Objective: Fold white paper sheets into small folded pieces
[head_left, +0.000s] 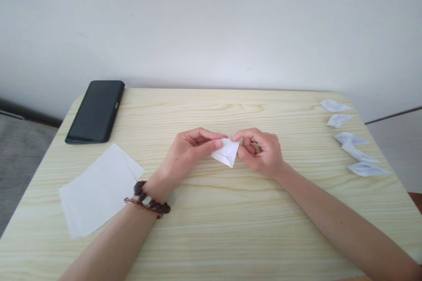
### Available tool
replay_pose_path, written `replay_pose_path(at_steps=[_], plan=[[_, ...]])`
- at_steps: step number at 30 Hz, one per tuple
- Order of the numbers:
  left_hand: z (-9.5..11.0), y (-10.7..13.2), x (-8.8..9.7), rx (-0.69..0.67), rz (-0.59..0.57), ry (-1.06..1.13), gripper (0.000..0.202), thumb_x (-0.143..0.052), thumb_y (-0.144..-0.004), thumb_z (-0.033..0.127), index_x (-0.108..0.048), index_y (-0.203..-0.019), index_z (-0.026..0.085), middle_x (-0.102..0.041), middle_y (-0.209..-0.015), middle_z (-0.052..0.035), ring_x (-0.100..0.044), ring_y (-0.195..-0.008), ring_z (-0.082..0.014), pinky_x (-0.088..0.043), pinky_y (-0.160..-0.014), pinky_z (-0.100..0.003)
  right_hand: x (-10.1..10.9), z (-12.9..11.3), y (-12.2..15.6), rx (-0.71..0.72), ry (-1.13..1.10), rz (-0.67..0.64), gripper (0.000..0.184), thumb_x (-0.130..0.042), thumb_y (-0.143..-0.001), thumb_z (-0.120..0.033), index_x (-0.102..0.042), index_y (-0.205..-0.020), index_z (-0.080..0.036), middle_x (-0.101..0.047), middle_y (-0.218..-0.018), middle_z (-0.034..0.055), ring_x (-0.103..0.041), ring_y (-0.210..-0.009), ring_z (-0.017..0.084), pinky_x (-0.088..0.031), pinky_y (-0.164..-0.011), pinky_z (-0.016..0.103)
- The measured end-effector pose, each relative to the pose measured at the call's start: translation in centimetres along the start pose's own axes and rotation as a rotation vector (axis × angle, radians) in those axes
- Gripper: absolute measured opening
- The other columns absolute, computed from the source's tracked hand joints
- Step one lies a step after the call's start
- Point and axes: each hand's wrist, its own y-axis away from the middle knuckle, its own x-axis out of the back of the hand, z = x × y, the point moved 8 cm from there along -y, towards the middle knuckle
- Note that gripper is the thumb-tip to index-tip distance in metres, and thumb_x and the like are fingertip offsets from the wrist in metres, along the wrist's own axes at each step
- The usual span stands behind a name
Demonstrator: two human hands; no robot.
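Note:
A small piece of folded white paper (pixel 227 153) is held between both hands over the middle of the table, one corner pointing down toward me. My left hand (pixel 187 151) pinches its left side, thumb on top and fingers behind. On the other side, my right hand (pixel 260 149) grips the upper right corner between thumb and curled fingers. Creases run across the paper's face. A beaded bracelet (pixel 150 202) circles my left wrist.
Several folded white paper boats (pixel 358 151) stand in a column along the table's right edge. Loose white sheets (pixel 99 191) lie at the left. Behind them rests a black phone-like device (pixel 95 112). The wooden table (pixel 211 237) meets a white wall (pixel 211 26).

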Motion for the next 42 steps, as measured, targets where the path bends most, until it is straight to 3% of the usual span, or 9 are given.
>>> replay_pose_path(at_steps=[14, 19, 25, 30, 42], plan=[[0.5, 0.1, -0.1, -0.038, 0.008, -0.058, 0.012, -0.078, -0.074, 0.025, -0.073, -0.082, 0.017, -0.076, -0.096, -0.0038, -0.068, -0.087, -0.0153, -0.052, -0.078, -0.025, 0.7, -0.2, -0.2, 0.027, -0.052, 0.051, 0.014, -0.058, -0.077, -0.013, -0.071, -0.078, -0.018, -0.041, -0.044, -0.0085, -0.032, -0.039, 0.004, -0.027, -0.041, 0.018], [0.3, 0.1, -0.1, -0.032, -0.005, -0.027, 0.009, -0.077, -0.075, 0.023, -0.074, -0.083, 0.019, -0.076, -0.095, -0.0021, -0.067, -0.083, -0.0116, -0.051, -0.074, -0.02, 0.6, -0.3, -0.3, 0.035, -0.045, 0.037, 0.012, -0.059, -0.078, -0.014, -0.07, -0.081, -0.018, -0.037, -0.046, -0.0094, -0.034, -0.04, 0.004, -0.031, -0.044, 0.018], [0.2, 0.0, 0.0, -0.036, 0.008, 0.006, 0.008, -0.076, -0.076, 0.023, -0.074, -0.083, 0.02, -0.076, -0.096, -0.0019, -0.067, -0.086, -0.0121, -0.05, -0.078, -0.022, 0.7, 0.5, -0.1, -0.065, -0.05, 0.093, 0.007, -0.064, -0.076, -0.015, -0.065, -0.082, -0.019, -0.034, -0.05, -0.0109, -0.034, -0.041, 0.003, -0.031, -0.044, 0.016], [0.2, 0.0, 0.0, -0.04, 0.021, 0.012, 0.009, -0.076, -0.076, 0.024, -0.075, -0.084, 0.02, -0.075, -0.096, -0.0023, -0.067, -0.085, -0.0127, -0.05, -0.077, -0.022, 0.8, 0.4, -0.2, -0.056, 0.037, 0.108, 0.008, -0.063, -0.078, -0.013, -0.066, -0.078, -0.02, -0.031, -0.049, -0.0108, -0.035, -0.042, 0.003, -0.034, -0.046, 0.016], [0.4, 0.1, 0.0, -0.058, 0.013, -0.027, 0.009, -0.076, -0.077, 0.025, -0.074, -0.085, 0.021, -0.075, -0.095, -0.0018, -0.066, -0.084, -0.0121, -0.05, -0.076, -0.022, 0.5, 0.3, -0.4, -0.047, -0.008, 0.036, 0.004, -0.065, -0.078, -0.017, -0.068, -0.081, -0.019, -0.032, -0.046, -0.0108, -0.033, -0.039, 0.003, -0.031, -0.043, 0.017]])
